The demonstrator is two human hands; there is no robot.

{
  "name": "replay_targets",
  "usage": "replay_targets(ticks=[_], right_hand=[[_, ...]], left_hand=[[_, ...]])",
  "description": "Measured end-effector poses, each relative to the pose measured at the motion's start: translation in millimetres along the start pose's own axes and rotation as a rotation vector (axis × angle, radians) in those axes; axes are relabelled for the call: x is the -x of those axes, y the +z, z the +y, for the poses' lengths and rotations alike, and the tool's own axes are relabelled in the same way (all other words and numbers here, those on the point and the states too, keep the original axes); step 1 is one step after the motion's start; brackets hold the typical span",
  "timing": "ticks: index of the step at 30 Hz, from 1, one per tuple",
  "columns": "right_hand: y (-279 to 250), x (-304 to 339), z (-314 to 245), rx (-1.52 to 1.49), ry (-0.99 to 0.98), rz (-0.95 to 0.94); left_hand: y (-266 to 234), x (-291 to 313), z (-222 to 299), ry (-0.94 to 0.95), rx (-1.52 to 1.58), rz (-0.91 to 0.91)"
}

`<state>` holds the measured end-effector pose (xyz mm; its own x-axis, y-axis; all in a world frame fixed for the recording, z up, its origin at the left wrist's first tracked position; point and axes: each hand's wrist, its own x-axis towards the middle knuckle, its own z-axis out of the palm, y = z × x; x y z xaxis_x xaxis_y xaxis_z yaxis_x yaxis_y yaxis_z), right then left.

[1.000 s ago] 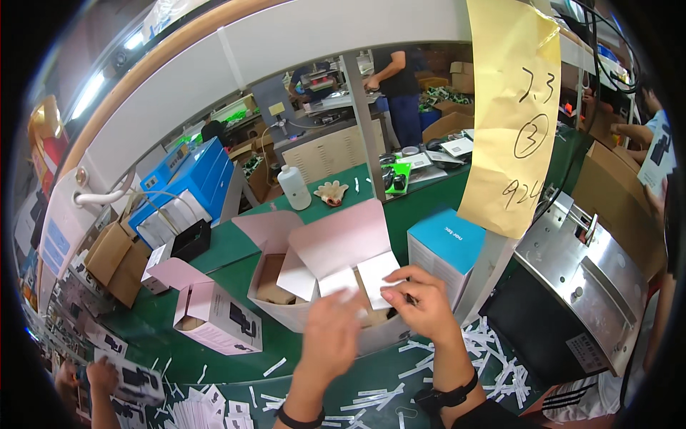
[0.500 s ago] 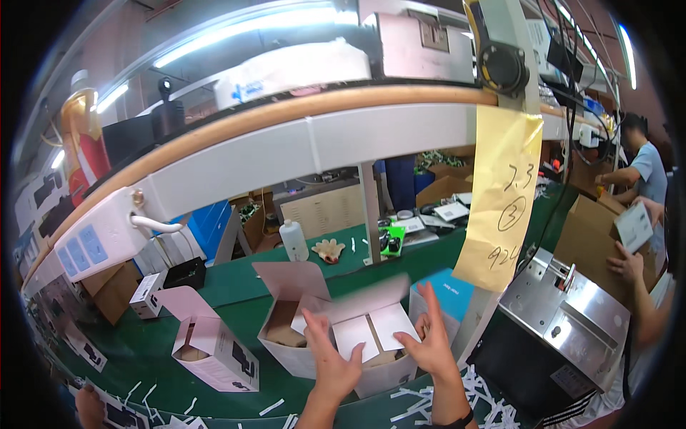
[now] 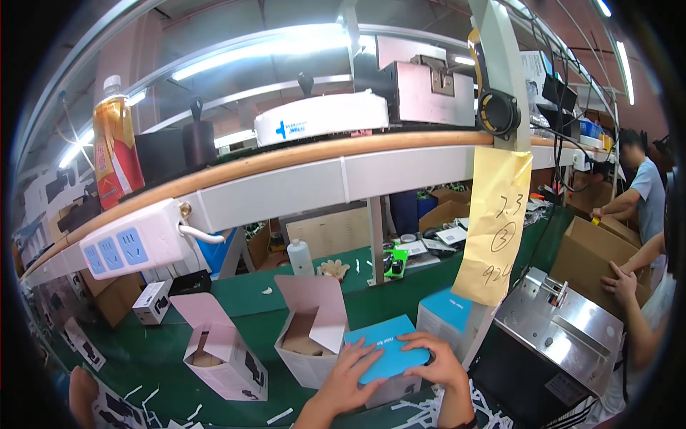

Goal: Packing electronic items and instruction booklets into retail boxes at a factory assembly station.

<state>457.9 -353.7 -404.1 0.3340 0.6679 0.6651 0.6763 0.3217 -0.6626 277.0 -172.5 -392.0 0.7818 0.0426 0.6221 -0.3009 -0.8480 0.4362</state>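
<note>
A white carton with a blue lid (image 3: 386, 329) stands in front of me, its lid lying flat over the top. My left hand (image 3: 349, 379) rests on the lid's left side, fingers spread and thumb at the front edge. On the right side lies my right hand (image 3: 439, 363), its fingers apart across the lid and its thumb along the front. Neither hand is lifting the carton. Just left of it is an open white carton (image 3: 311, 307) with its flap up and brown cardboard inside. Another open carton (image 3: 227, 365) stands farther left.
Behind my right hand is another blue-topped carton (image 3: 444, 312). A metal-topped machine (image 3: 557, 329) stands right, near a brown box (image 3: 597, 257) and other people. White paper strips (image 3: 429, 407) litter the near edge. A shelf beam (image 3: 271, 175) with a power strip (image 3: 132, 239) crosses overhead.
The carton's raised lid has come down, covering the white inner flaps. Both hands have moved down from beside the flaps onto the lid. The view has shifted slightly.
</note>
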Motion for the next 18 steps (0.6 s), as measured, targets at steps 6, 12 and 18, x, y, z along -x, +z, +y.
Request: replay_targets(ticks=[6, 12, 18], right_hand=[[1.3, -3.8, 0.8, -0.025, 0.071, 0.095], [8.0, -9.2, -5.6, -0.059, 0.017, 0.208], [10.5, -3.0, -0.6, -0.289, 0.119, 0.326]], left_hand=[[-4.2, -16.6, 8.2, -0.069, 0.008, 0.01], [-11.0, -25.7, 13.0, -0.118, 0.071, 0.067], [-7.4, -27.3, 7.7, -0.164, 0.194, 0.027]])
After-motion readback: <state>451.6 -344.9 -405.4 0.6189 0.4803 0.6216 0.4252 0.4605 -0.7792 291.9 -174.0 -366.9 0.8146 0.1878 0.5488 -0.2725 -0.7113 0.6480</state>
